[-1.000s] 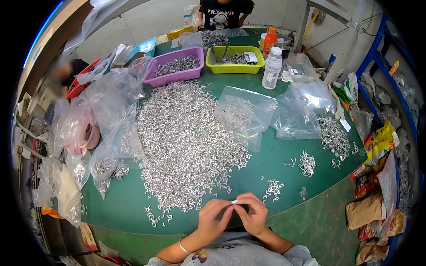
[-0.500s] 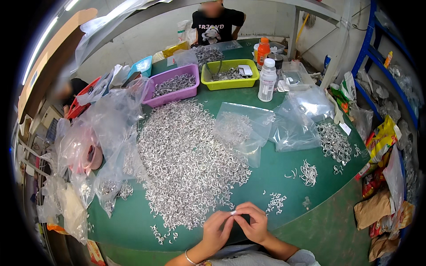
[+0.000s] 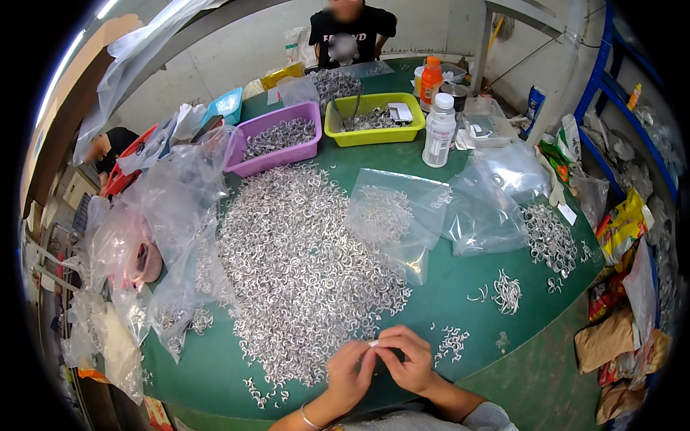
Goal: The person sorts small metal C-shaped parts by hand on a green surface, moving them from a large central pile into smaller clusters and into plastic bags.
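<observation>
My left hand and my right hand meet at the near edge of the green table, thumbs and fingertips pinched together. Between them is a small whitish piece, too small to make out in detail. Just beyond my fingers spreads a large heap of small curved silvery metal pieces. To the right of my right hand lies a small loose group of similar pieces. Farther right sits a little pile of longer curved pieces, with a pile of metal rings beyond it.
A purple basket and a yellow-green basket of metal parts stand at the back, near a white-capped bottle and an orange bottle. Clear plastic bags lie right and left. Across the table is another person.
The view has shifted slightly, so the tabletop things appear a little displaced. Both hands keep their pinch on the small whitish piece.
</observation>
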The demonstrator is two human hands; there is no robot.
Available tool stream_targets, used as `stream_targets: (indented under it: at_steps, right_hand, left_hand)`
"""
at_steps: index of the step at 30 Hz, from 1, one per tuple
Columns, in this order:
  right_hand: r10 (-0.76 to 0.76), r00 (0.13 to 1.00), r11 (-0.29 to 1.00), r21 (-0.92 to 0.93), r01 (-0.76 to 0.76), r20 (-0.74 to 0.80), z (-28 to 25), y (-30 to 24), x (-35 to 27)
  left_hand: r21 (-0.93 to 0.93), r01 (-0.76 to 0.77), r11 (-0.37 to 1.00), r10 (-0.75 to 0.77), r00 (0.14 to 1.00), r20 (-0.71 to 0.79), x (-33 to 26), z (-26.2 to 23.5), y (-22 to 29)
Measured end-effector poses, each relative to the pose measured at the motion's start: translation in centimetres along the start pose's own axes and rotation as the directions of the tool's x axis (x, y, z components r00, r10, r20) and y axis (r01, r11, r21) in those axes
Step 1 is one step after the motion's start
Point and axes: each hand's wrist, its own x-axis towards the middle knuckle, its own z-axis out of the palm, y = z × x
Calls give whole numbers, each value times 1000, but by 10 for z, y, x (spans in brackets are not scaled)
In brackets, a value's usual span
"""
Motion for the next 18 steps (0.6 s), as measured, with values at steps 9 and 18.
stream_targets:
  at_steps: [9,18]
  right_hand:
    - [-67,987,998,12,66,144,-5,-3,20]
    - [-43,971,995,97,20,237,-4,11,29]
  left_hand:
    - [-34,-8,999,7,1000,-5,11,-12,3]
    - [-11,6,1000,-7,999,-42,15,-9,-7]
